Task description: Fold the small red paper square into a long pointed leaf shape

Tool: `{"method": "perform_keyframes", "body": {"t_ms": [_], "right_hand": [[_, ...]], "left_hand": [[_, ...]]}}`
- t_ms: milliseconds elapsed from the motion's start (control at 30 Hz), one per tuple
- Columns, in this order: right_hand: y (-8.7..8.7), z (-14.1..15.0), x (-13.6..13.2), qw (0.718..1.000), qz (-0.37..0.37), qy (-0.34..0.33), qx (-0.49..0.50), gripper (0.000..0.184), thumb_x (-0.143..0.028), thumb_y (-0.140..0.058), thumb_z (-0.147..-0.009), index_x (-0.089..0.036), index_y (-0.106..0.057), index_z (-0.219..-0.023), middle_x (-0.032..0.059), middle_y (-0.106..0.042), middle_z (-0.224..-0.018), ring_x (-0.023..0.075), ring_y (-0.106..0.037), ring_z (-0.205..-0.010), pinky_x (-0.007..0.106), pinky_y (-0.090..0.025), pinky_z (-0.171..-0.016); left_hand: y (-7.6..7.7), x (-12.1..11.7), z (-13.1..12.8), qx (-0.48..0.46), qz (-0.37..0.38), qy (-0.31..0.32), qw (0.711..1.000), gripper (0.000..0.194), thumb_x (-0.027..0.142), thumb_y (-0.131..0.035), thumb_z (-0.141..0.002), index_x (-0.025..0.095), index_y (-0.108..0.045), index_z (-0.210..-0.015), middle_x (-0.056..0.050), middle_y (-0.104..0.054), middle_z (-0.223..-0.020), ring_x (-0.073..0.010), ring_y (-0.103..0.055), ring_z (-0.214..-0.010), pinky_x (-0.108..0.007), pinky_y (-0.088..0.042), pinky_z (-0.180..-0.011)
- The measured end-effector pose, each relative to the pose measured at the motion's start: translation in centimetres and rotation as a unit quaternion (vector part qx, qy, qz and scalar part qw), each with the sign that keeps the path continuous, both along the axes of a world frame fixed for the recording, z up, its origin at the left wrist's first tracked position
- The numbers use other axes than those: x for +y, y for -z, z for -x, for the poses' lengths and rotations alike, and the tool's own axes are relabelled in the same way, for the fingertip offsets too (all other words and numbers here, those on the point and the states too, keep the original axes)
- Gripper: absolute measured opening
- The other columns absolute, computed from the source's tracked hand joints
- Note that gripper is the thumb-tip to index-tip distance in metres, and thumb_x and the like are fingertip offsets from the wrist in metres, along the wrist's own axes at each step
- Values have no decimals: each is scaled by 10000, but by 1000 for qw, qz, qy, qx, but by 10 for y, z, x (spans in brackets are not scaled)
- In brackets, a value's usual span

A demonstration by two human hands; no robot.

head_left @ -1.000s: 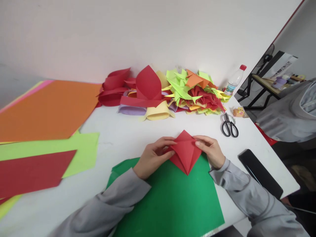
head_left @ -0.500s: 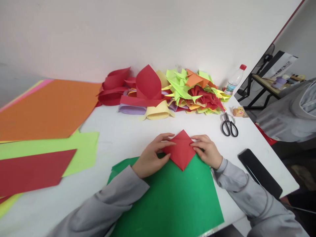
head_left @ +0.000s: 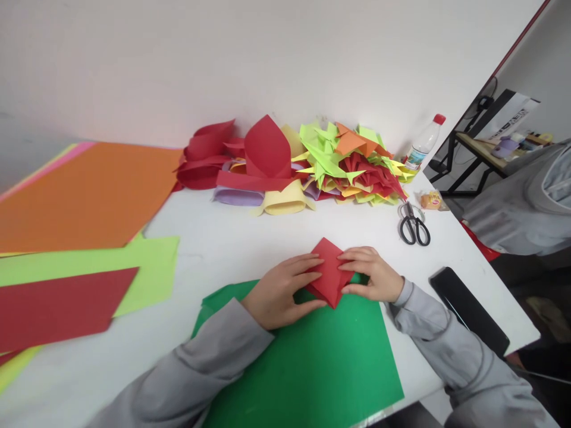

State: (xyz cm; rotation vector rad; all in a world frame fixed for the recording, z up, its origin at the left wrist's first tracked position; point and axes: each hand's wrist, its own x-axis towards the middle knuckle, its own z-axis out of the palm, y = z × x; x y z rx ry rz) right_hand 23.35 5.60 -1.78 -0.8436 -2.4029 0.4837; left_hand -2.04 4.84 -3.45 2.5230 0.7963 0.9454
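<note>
A small folded red paper [head_left: 329, 267] lies at the far edge of a green sheet [head_left: 312, 362] on the white table [head_left: 232, 238]. My left hand [head_left: 283, 291] grips its left side, fingers on top and thumb under the lower edge. My right hand [head_left: 370, 274] holds the right side, fingers curled over the fold. The paper's side flaps are drawn toward its middle, and the hands hide both outer corners.
Orange [head_left: 84, 196], lime [head_left: 89, 267] and red [head_left: 57, 306] sheets lie at the left. A pile of folded paper shapes [head_left: 294, 166] sits by the wall. Scissors [head_left: 414, 226], a bottle [head_left: 423, 145] and a black phone [head_left: 468, 312] are at the right. Another person's grey sleeve [head_left: 521, 202] is beyond the table's right edge.
The red paper went from a wide kite shape to a narrower one. Both hands slid inward, pressing its side flaps toward the centre line.
</note>
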Motion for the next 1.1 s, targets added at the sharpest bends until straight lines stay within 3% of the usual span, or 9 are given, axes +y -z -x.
{"method": "perform_keyframes", "body": {"t_ms": [200, 400, 567, 767, 867, 967, 1100], "right_hand": [[5, -2, 3, 1000, 17, 1, 14, 302, -464, -677, -768, -253, -700, -983, 97, -664, -1138, 256, -577, -1097, 447, -394, -951], [8, 0, 5, 1000, 2, 17, 21, 274, -482, -647, -789, -253, -719, -922, 81, -698, -1064, 242, -605, -1055, 422, -430, -922], [6, 3, 4, 998, -15, 23, 58, 239, -432, -590, -851, -240, -728, -879, 80, -716, -970, 220, -631, -977, 402, -472, -888], [3, 7, 2, 993, 37, 29, 107, 186, -392, -605, -848, -257, -733, -847, 70, -719, -907, 219, -637, -920, 411, -495, -867], [0, 8, -1, 988, 58, 41, 134, 171, -375, -601, -853, -261, -728, -860, 71, -716, -905, 217, -638, -909, 408, -498, -862], [-3, 8, -5, 979, 81, 86, 163, 255, -412, -570, -865, -259, -679, -1038, 86, -680, -1051, 228, -606, -1006, 421, -467, -918], [-1, 7, -7, 945, 135, 154, 256, 446, -447, -511, -890, -254, -471, -1290, 112, -564, -1238, 226, -546, -1115, 407, -466, -914]], "left_hand": [[0, 1, 0, -35, 36, 1, 999, 306, 329, -712, -730, 187, -704, -1000, -155, -669, -1136, -300, -592, -1124, -454, -506, -942], [1, 3, 2, -9, -7, 22, 1000, 494, 432, -756, -666, 161, -672, -1071, -190, -651, -1156, -345, -577, -1133, -496, -506, -920], [-2, 1, -2, 43, -53, 4, 998, 367, 395, -676, -766, 172, -675, -1057, -159, -681, -1109, -301, -630, -1060, -452, -525, -896], [-3, 0, -2, 25, -63, -2, 998, 447, 468, -705, -718, 180, -669, -1057, -154, -701, -1063, -300, -653, -1010, -447, -540, -863], [-2, -1, -2, 17, -59, -4, 998, 386, 423, -701, -731, 192, -676, -1040, -138, -710, -1047, -293, -666, -978, -441, -546, -845], [-4, -5, -5, -7, -37, -45, 998, 216, 289, -615, -803, 215, -690, -992, -97, -728, -1004, -248, -683, -932, -385, -554, -823], [-14, -13, -9, -128, 26, -185, 974, 147, 257, -557, -835, 215, -680, -901, -53, -733, -904, -194, -686, -779, -291, -547, -744]]}}
